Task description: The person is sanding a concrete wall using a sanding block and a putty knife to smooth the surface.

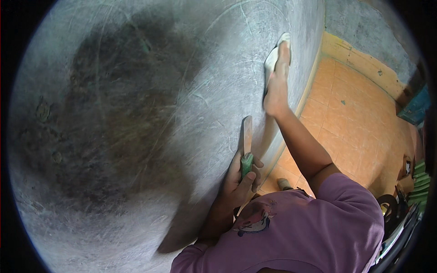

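Observation:
My right hand (278, 88) reaches far forward, its fingers pressing a folded white sheet (271, 59) flat against the grey wall (200, 68). The sheet looks like sandpaper seen from its back, but its underside is hidden. Closer to my body, my left hand (243, 177) is closed around the green handle of a scraper (247, 136). Its flat, narrow blade with a rounded tip points forward, away from me. Both hands are close to the wall, and the scraper's blade appears to be apart from it.
Scratches and pale streaks cover the wall, with dark shadows on its left part. Orange floor tiles (346, 113) lie to the right, bordered by a yellowish skirting (359, 59). At the right edge stand a blue box-like thing (416, 107), a stacked green object (417, 184) and assorted clutter.

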Demonstrator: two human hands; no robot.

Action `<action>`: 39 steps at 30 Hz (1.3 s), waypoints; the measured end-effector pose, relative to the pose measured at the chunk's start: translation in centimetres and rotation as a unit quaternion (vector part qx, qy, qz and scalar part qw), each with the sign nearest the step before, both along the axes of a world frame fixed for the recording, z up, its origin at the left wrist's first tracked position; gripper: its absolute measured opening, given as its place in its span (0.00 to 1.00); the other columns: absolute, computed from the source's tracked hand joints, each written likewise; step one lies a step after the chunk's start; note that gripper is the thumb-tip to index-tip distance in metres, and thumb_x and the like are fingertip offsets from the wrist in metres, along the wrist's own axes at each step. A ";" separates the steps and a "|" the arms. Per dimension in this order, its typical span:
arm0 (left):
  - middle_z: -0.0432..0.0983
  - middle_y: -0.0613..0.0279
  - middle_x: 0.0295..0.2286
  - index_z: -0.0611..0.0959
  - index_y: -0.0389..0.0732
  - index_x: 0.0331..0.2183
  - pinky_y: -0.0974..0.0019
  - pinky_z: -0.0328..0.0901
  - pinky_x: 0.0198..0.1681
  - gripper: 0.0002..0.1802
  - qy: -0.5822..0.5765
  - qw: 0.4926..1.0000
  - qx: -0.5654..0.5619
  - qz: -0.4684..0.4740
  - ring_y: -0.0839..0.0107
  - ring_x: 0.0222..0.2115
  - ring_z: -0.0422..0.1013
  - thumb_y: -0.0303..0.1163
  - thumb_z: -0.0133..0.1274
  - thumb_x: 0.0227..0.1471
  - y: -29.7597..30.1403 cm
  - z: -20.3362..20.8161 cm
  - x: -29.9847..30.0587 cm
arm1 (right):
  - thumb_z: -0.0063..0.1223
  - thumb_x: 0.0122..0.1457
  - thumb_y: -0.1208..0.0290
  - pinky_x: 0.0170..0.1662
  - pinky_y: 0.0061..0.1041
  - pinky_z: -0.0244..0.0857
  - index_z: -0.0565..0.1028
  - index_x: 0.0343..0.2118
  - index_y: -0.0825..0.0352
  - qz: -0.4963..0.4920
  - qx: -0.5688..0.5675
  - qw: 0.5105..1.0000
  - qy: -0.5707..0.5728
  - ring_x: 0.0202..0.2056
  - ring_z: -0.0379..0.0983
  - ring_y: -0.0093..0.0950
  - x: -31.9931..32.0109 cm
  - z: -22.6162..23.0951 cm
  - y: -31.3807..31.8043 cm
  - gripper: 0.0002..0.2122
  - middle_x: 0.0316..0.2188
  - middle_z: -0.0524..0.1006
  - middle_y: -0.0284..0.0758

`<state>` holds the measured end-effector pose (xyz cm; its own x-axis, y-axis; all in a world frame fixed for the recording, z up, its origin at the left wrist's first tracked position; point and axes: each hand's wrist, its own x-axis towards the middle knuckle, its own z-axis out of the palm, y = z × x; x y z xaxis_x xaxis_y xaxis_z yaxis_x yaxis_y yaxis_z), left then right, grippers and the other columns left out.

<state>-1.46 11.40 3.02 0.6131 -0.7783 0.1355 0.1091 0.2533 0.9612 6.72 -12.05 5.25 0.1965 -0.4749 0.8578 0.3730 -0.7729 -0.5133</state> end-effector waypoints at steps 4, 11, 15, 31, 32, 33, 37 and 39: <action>0.66 0.61 0.28 0.57 0.31 0.54 0.78 0.58 0.24 0.26 -0.007 1.000 -0.015 -0.008 0.82 0.20 0.61 0.36 0.44 0.61 -0.2 -0.2 0.0 | 0.35 0.61 0.48 0.66 0.45 0.27 0.47 0.61 0.82 0.050 -0.170 0.984 -0.006 0.66 0.36 0.52 -1.6 -5.6 0.3 0.39 0.64 0.46 0.58; 0.66 0.60 0.42 0.48 0.37 0.62 0.75 0.63 0.27 0.34 -0.018 1.000 0.009 -0.017 0.79 0.28 0.66 0.28 0.42 0.59 0.4 -0.7 0.2 | 0.34 0.61 0.61 0.66 0.43 0.27 0.45 0.62 0.82 -0.019 0.058 0.998 0.024 0.66 0.37 0.51 -0.2 -0.9 -0.5 0.33 0.64 0.46 0.57; 0.66 0.60 0.42 0.48 0.36 0.62 0.75 0.63 0.27 0.34 -0.004 1.000 0.003 -0.008 0.79 0.28 0.66 0.28 0.42 0.59 0.5 -0.6 -0.1 | 0.36 0.60 0.56 0.66 0.45 0.25 0.44 0.62 0.82 0.046 -0.088 0.995 0.001 0.66 0.35 0.50 -1.6 -1.7 1.5 0.37 0.65 0.44 0.57; 0.63 0.58 0.41 0.48 0.33 0.61 0.77 0.62 0.26 0.32 0.018 0.999 -0.010 -0.027 0.80 0.27 0.63 0.28 0.42 0.61 0.0 -0.3 0.2 | 0.36 0.60 0.55 0.65 0.47 0.24 0.45 0.62 0.82 0.059 -0.190 0.980 -0.008 0.66 0.36 0.52 -1.9 -5.7 0.1 0.37 0.64 0.45 0.59; 0.63 0.58 0.42 0.47 0.34 0.61 0.77 0.62 0.26 0.33 0.031 0.999 -0.010 -0.041 0.80 0.27 0.64 0.28 0.42 0.61 -0.2 0.0 0.0 | 0.36 0.61 0.57 0.66 0.45 0.25 0.45 0.62 0.82 0.068 -0.142 0.988 -0.006 0.66 0.36 0.51 -1.9 -6.3 -0.6 0.35 0.64 0.45 0.58; 0.63 0.58 0.42 0.47 0.34 0.61 0.77 0.62 0.26 0.33 0.033 0.999 -0.011 -0.038 0.80 0.27 0.64 0.28 0.42 0.61 -0.3 0.2 -0.1 | 0.36 0.61 0.57 0.66 0.45 0.25 0.45 0.62 0.82 0.071 -0.142 0.987 -0.005 0.66 0.36 0.51 -1.5 -5.7 -1.0 0.35 0.64 0.45 0.58; 0.62 0.58 0.42 0.46 0.35 0.62 0.77 0.62 0.26 0.34 0.011 0.999 -0.017 -0.039 0.81 0.27 0.63 0.30 0.43 0.61 0.1 0.1 0.0 | 0.34 0.61 0.67 0.66 0.40 0.26 0.45 0.62 0.82 -0.021 0.015 1.000 -0.006 0.66 0.36 0.50 0.3 -2.1 -1.7 0.30 0.64 0.44 0.57; 0.62 0.59 0.42 0.47 0.35 0.62 0.77 0.61 0.26 0.34 0.003 0.999 -0.016 -0.038 0.81 0.27 0.63 0.30 0.43 0.61 0.3 0.0 0.4 | 0.34 0.60 0.66 0.66 0.40 0.26 0.44 0.62 0.82 -0.003 -0.017 1.000 -0.004 0.66 0.36 0.50 0.3 -1.2 -0.9 0.31 0.64 0.43 0.56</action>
<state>-1.07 11.66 3.01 0.5525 -0.8184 0.1581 0.1351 0.2750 0.9519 7.04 -12.94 4.02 0.1868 -0.4469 0.8748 0.3713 -0.7923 -0.4841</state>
